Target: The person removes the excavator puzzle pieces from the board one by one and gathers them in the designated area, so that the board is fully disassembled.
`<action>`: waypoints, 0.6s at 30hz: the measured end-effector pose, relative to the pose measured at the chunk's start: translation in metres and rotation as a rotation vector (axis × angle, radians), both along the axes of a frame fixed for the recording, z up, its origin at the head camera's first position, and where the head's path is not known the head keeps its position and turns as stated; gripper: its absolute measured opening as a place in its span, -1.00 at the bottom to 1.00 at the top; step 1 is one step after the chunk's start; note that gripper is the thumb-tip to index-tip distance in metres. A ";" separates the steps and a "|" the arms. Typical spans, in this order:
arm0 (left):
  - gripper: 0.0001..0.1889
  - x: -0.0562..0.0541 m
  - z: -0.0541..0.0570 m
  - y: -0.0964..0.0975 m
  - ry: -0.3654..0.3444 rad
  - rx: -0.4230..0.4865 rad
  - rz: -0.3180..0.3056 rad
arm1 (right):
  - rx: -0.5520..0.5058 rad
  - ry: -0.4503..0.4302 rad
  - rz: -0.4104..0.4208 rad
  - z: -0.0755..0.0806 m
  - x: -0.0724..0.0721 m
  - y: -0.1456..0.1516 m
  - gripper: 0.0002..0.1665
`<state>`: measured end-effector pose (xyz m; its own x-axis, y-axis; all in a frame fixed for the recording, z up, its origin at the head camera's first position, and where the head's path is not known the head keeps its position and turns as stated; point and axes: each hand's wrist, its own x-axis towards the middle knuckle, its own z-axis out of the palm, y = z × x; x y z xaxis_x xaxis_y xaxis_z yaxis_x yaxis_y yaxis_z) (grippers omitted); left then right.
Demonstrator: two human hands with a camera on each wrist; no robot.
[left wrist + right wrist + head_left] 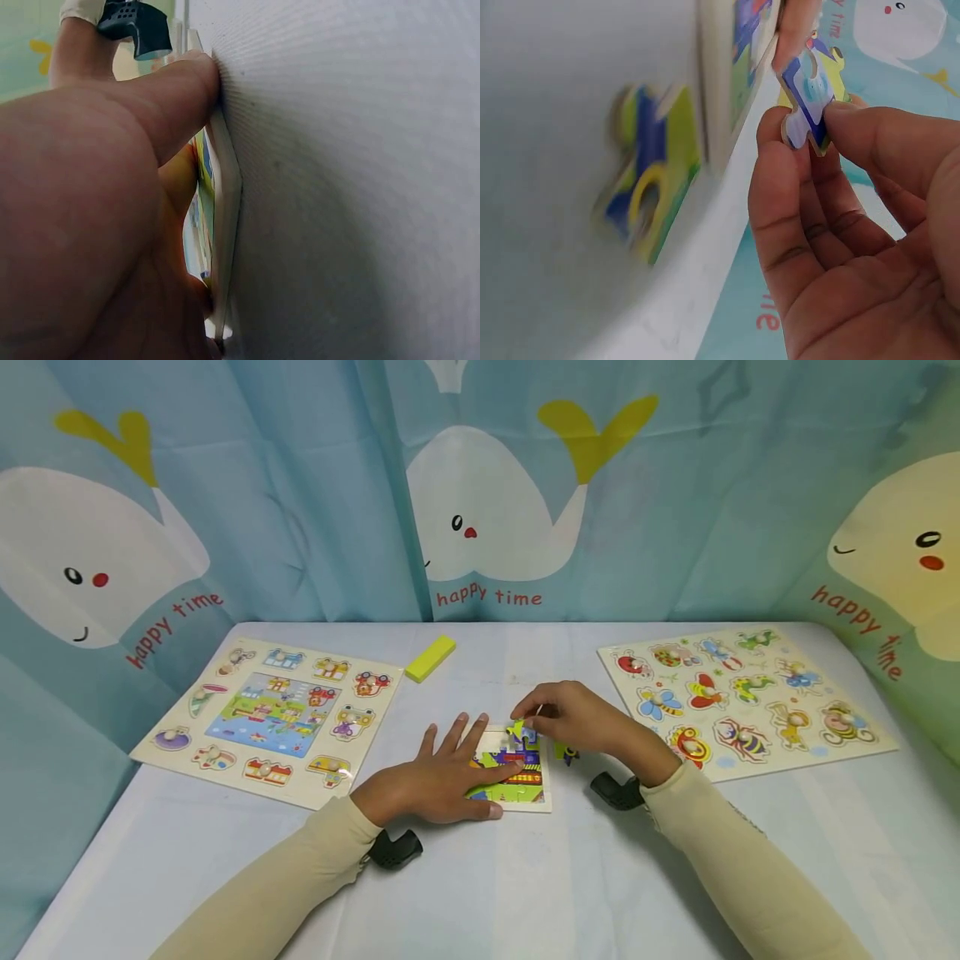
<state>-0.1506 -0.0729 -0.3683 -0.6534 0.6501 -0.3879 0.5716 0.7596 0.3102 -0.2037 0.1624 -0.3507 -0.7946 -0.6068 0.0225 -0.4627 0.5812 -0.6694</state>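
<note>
My left hand (442,781) lies with spread fingers across a small jigsaw puzzle (528,795) in a pale tray. Its thumb rests at the tray's near edge, and in the left wrist view the thumb (184,90) lies against the tray's side (225,202). Above the tray's far right corner, my right hand (573,714) pinches a jigsaw piece (810,94) between thumb and fingers. That piece is blue and yellow-green and tilted. A second jigsaw piece (656,172), green, blue and yellow, lies loose on the table right of the tray. My left hand hides part of the puzzle.
At the left lies a vehicle peg puzzle board (303,768). An insect peg puzzle board (772,760) lies at the right. A yellow block (431,658) sits behind the left hand. A whale-print curtain (337,527) hangs behind the table.
</note>
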 end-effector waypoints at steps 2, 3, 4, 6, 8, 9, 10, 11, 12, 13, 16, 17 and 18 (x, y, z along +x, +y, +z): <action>-0.35 0.000 0.000 0.000 -0.002 0.002 0.005 | 0.010 -0.007 -0.008 0.001 0.000 0.004 -0.80; -0.35 0.000 0.000 -0.001 -0.001 0.003 0.008 | 0.014 -0.013 -0.008 0.002 0.001 0.006 -0.80; -0.35 0.000 0.000 -0.001 -0.002 0.004 0.010 | 0.020 -0.021 -0.012 0.003 0.001 0.008 -0.80; -0.35 0.000 0.000 -0.001 -0.003 0.007 0.013 | 0.027 -0.040 -0.013 0.006 0.001 0.012 -0.81; -0.35 0.000 0.000 -0.001 -0.002 0.010 0.014 | 0.033 -0.058 -0.010 0.008 0.001 0.016 -0.81; -0.35 0.000 0.000 -0.001 -0.002 0.011 0.014 | 0.038 -0.061 -0.007 0.008 0.002 0.019 -0.81; -0.35 0.000 0.000 -0.001 -0.002 0.013 0.014 | 0.042 -0.067 -0.006 0.009 0.002 0.021 -0.81; -0.35 0.000 0.000 -0.001 -0.001 0.013 0.013 | 0.046 -0.072 -0.003 0.009 0.002 0.024 -0.81; -0.35 0.000 0.000 -0.001 0.000 0.012 0.012 | 0.051 -0.076 -0.001 0.009 0.002 0.026 -0.81; -0.35 0.000 0.000 -0.001 0.002 0.011 0.011 | 0.055 -0.081 0.002 0.009 0.002 0.029 -0.81; -0.35 0.001 0.000 -0.001 0.005 0.012 0.007 | 0.065 -0.094 0.003 0.009 0.002 0.036 -0.81; -0.35 0.001 -0.001 -0.001 0.007 0.013 0.004 | 0.069 -0.101 0.001 0.009 0.003 0.038 -0.81; -0.35 0.001 -0.001 0.000 0.007 0.016 0.004 | 0.072 -0.107 0.001 0.009 0.003 0.040 -0.81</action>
<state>-0.1500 -0.0734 -0.3690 -0.6584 0.6536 -0.3732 0.5711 0.7568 0.3180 -0.2012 0.2027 -0.3413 -0.7897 -0.6043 -0.1060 -0.3911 0.6290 -0.6718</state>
